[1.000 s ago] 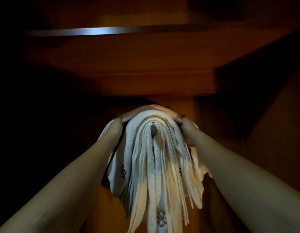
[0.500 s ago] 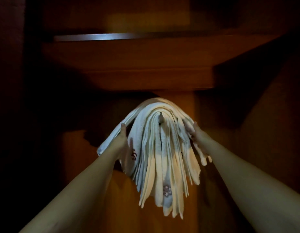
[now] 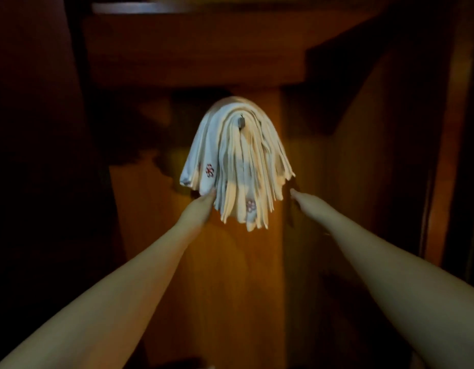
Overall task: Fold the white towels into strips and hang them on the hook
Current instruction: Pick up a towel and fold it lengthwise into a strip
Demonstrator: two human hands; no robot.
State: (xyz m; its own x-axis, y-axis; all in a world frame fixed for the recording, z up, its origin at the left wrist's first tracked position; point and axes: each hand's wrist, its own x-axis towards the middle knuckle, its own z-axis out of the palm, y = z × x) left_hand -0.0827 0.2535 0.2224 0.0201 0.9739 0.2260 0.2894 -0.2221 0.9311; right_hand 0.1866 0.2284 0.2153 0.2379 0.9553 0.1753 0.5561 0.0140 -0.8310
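Several white towels (image 3: pixel 238 161), folded into strips with small red embroidered marks, hang draped over a small metal hook (image 3: pixel 241 123) on a wooden panel. My left hand (image 3: pixel 201 205) reaches up with straight fingers and touches the bundle's lower left edge. My right hand (image 3: pixel 301 199) is stretched out just below the lower right edge, apart from the cloth, fingers straight. Both forearms run in from the bottom corners.
The hook sits on an upright orange-brown wooden panel (image 3: pixel 211 275) under a wooden shelf (image 3: pixel 193 46). Dark wooden walls close in on the left and right. The scene is dim.
Both hands have slid down from the top sides of the bundle to its lower edges and let go. The view has pulled back, so the towels look smaller.
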